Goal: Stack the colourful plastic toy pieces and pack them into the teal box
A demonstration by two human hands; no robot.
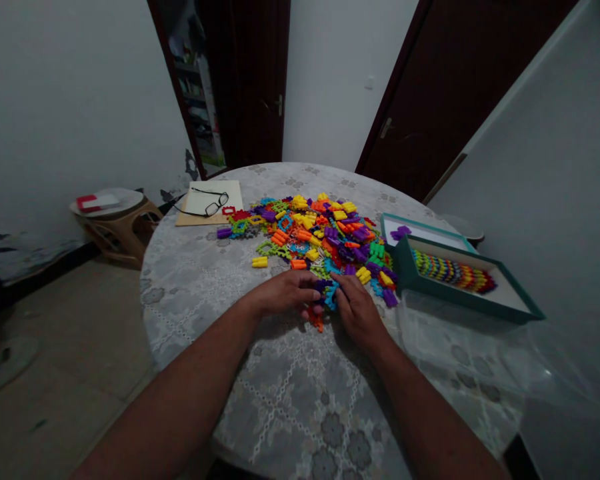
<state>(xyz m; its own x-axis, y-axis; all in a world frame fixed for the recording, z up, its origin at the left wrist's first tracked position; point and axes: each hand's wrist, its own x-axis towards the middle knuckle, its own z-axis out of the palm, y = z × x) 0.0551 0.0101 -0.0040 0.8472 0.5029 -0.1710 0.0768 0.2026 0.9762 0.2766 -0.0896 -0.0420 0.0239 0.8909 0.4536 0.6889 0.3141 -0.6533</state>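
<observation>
At the near edge of a heap of colourful plastic building pieces (305, 235), my two hands meet over a few of them. My left hand (286, 293) is closed, its fingers curled round dark purple pieces, with orange-red pieces (316, 321) showing just below its fingertips. My right hand (357, 308) pinches a light blue notched piece (331, 296) beside the purple ones. Whether the blue, purple and orange-red pieces are joined cannot be made out, as my fingers cover part of them.
A round table with a patterned grey cloth (290, 393) bears everything. Glasses (213, 208) lie on a pale board (190, 217) at the back left. On the right stand a teal box (480, 303) with rows of coloured pieces, its lid-like tray (425, 233) and a clear plastic container (445, 333).
</observation>
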